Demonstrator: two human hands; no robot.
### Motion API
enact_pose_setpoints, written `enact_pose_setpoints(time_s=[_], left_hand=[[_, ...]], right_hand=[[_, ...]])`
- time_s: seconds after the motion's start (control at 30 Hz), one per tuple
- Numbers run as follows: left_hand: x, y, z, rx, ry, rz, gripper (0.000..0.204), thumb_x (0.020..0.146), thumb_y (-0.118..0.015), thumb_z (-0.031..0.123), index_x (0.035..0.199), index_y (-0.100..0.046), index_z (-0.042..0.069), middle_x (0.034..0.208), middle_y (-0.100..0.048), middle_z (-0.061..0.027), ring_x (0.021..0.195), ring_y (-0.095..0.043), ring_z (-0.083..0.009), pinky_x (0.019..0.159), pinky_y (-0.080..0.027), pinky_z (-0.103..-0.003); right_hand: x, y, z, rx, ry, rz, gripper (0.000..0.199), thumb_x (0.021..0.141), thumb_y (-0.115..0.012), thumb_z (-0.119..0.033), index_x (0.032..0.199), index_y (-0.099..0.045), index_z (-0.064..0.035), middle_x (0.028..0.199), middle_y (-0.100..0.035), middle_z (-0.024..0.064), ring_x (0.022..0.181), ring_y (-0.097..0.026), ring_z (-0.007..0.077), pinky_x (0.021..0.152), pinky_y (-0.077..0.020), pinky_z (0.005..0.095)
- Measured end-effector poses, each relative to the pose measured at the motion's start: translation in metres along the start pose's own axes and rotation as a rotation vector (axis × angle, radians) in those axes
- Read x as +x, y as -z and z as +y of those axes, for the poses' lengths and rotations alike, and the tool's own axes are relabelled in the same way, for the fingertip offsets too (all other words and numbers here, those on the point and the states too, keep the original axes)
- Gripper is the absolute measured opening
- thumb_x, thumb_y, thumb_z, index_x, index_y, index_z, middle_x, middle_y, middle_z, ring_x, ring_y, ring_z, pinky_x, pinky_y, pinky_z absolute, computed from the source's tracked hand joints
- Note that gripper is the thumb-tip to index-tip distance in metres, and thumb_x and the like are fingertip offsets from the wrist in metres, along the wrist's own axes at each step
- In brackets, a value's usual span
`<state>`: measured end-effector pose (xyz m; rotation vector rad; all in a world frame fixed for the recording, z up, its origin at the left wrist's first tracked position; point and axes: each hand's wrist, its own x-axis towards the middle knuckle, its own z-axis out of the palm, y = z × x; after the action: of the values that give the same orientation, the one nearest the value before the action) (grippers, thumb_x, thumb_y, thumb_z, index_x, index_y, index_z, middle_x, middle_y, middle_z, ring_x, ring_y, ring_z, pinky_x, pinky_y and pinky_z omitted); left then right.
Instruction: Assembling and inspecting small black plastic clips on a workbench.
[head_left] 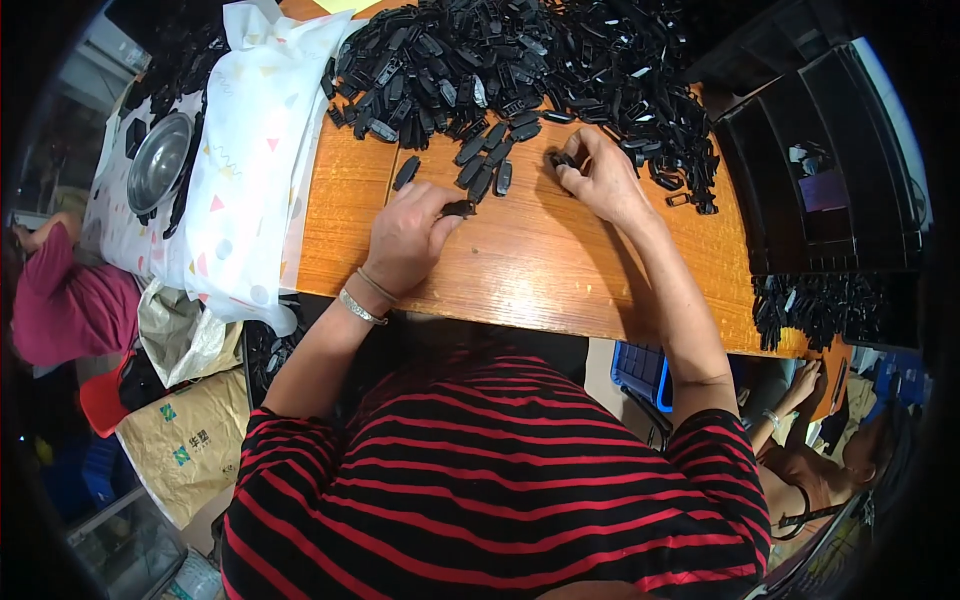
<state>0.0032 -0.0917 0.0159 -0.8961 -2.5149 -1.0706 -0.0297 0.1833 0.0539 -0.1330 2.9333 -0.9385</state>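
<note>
My left hand (405,232) rests low over the wooden table (540,265), its thumb and fingers closed on a small black plastic part (459,208). My right hand (603,180), farther right, pinches another small black plastic part (563,160) near the edge of the pile. Between the hands lie several oblong black pieces (481,180) in a loose group. One more black piece (406,172) sits just beyond my left fingers. A large heap of similar black parts (470,70) covers the far side of the table. Fingers hide much of both held parts.
A white patterned plastic sheet (245,160) borders the table's left side, with a round metal bowl (161,163) beyond it. Black bins (830,160) stand at the right, above more black parts (820,310). Other people (75,300) sit at left and lower right. A blue crate (641,375) is below the table.
</note>
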Motion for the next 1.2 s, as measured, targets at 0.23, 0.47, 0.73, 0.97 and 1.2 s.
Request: enact_pose_setpoints(time_s=[0.23,0.47,0.73,0.97,1.2], left_hand=[[0.005,-0.007,0.011,-0.145,0.06,-0.045,0.021,0.077,-0.071,0.004,0.097,-0.064,0.002,0.084,-0.062,-0.0113,0.077,-0.06,-0.0282,0.069,-0.048,-0.036],[0.009,-0.015,0.015,-0.602,0.36,-0.124,0.02,0.085,-0.068,0.003,0.104,-0.063,0.001,0.084,-0.062,-0.005,0.073,-0.059,-0.0138,0.066,-0.048,-0.028],[0.042,-0.036,0.023,-1.17,0.387,-0.213,0.022,0.092,-0.063,0.005,0.113,-0.06,-0.001,0.102,-0.065,-0.0029,0.091,-0.06,-0.0073,0.078,-0.05,-0.023],[0.03,-0.043,0.026,-1.246,0.51,-0.181,0.025,0.093,-0.063,0.007,0.116,-0.061,-0.001,0.099,-0.067,-0.0033,0.083,-0.06,-0.006,0.073,-0.049,-0.02],[0.03,-0.038,0.021,-1.26,0.579,0.1,0.023,0.09,-0.064,0.002,0.112,-0.061,-0.006,0.097,-0.068,-0.0074,0.084,-0.064,-0.0116,0.077,-0.053,-0.025]], right_hand=[[-0.004,0.005,0.007,0.308,-0.002,-0.01,0.022,0.092,-0.059,-0.01,0.112,-0.058,-0.003,0.077,-0.057,0.003,0.06,-0.055,0.0085,0.055,-0.0463,0.0244],[-0.01,0.001,0.005,0.528,-0.002,0.043,0.025,0.091,-0.068,-0.012,0.112,-0.059,-0.003,0.077,-0.057,-0.0019,0.057,-0.052,0.004,0.047,-0.0411,0.0189],[-0.022,-0.012,-0.004,0.694,0.027,-0.151,0.017,0.089,-0.07,-0.013,0.101,-0.062,-0.0042,0.076,-0.062,-0.0029,0.058,-0.054,0.0027,0.049,-0.0435,0.0172],[-0.033,-0.024,-0.002,0.806,0.008,-0.16,0.015,0.092,-0.065,-0.012,0.104,-0.064,-0.0028,0.075,-0.066,0.0002,0.062,-0.059,0.0046,0.053,-0.0489,0.0197],[-0.036,-0.026,0.011,0.879,-0.098,-0.062,0.016,0.094,-0.064,-0.015,0.103,-0.065,-0.0019,0.073,-0.064,-0.0001,0.056,-0.057,0.0044,0.049,-0.0457,0.0173]])
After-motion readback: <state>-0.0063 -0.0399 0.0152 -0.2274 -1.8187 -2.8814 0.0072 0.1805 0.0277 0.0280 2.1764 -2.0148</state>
